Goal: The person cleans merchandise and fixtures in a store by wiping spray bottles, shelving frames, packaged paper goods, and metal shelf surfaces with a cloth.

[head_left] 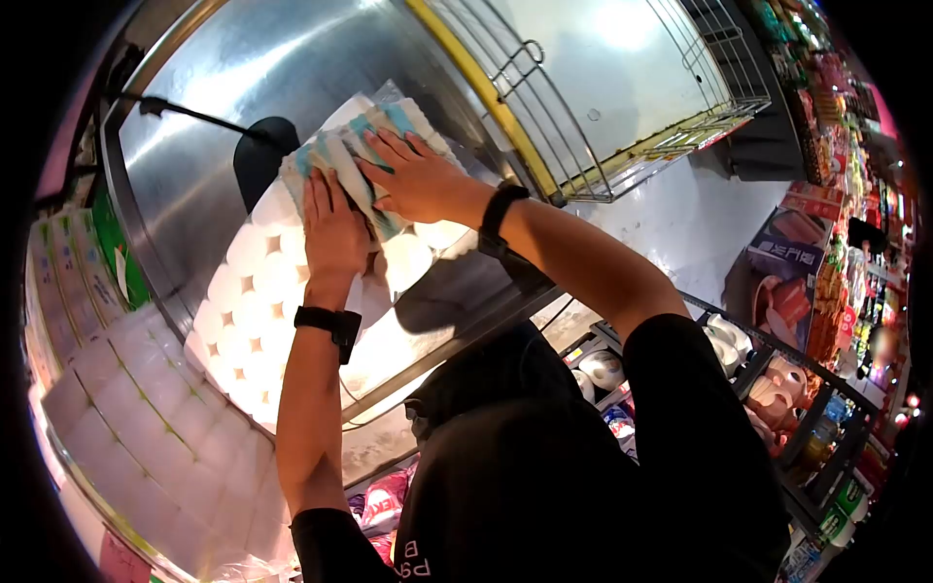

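Note:
A fluffy white cloth with blue-green stripes (340,151) lies bunched over the far end of a white piece (262,291) with rows of rounded shapes and dark diamond gaps between them. My left hand (335,228) presses on the near left part of the cloth, fingers stretched forward. To its right, my right hand (423,180) lies on the cloth with its fingers spread and touching it from above. What is under both palms is hidden. A black band circles each wrist. Beneath everything is a shiny metal counter (389,49).
A black stand (264,151) with a thin rod is left of the cloth. Wire racks with a yellow edge (486,92) border the counter's far right. Wrapped white packs (146,418) are stacked at left. Shelves of goods (826,233) fill the right side.

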### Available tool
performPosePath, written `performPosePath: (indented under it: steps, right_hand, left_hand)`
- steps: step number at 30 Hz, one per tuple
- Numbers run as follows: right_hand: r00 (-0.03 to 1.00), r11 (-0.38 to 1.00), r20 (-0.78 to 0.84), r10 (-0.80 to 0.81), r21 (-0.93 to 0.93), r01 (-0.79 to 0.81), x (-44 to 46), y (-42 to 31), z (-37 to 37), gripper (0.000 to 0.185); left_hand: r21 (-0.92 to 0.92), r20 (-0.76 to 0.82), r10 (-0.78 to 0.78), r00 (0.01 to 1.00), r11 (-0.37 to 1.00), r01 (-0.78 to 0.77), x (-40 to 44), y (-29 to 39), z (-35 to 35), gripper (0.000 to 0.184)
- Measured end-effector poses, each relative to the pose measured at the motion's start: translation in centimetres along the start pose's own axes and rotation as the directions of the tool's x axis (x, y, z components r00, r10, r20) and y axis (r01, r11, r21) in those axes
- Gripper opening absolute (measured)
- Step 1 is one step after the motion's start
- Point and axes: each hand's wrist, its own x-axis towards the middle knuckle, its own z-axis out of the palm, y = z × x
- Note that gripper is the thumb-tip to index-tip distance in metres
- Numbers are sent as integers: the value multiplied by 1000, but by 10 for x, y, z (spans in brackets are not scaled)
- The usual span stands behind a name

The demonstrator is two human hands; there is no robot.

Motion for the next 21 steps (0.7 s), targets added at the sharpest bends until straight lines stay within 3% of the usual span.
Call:
performPosePath:
  steps: [1,3,4,7,9,11,13,15,17,19,21]
  right_hand:
    - [1000,1000,-7,8,5,-8,0,4,-1,67]
    - [995,976,62,81,198,-92,-4,13,-3,67]
    - [998,985,-16,61,163,-58,-11,14,1,64]
    - [1000,998,-8,-6,60,6,-55,15,4,63]
    - [995,958,-31,99,273,-87,-89,9,5,65]
    - [993,935,12,119,335,-116,-118,2,2,62]
    - [987,925,60,148,345,-160,-147,-2,-9,50]
    - [993,901,-15,115,422,-98,-173,-1,-15,47]
    - [995,890,51,90,444,-103,-189,2,-10,48]
    - [993,901,11,114,421,-108,-206,-4,-5,50]
    - [983,909,100,157,375,-183,-213,-22,-14,50]
  left_hand:
    - [7,3,9,1000,1000,-9,4,5,0,67]
    - [74,-14,-30,999,997,31,8,18,4,66]
    - [72,-20,-20,1000,997,22,7,27,5,65]
    - [45,-17,67,998,997,-66,-16,61,11,63]
    - [-2,-30,72,997,997,-72,-38,88,14,59]
    - [-72,31,58,998,996,-56,-60,106,18,61]
    - [-149,111,71,991,987,-54,-77,127,4,66]
    - [-234,113,128,985,967,-99,-93,136,4,67]
    - [-265,85,157,984,956,-130,-108,145,8,69]
    - [-326,96,117,988,942,-80,-123,159,10,71]
    - [-335,111,74,991,941,-32,-141,168,21,71]
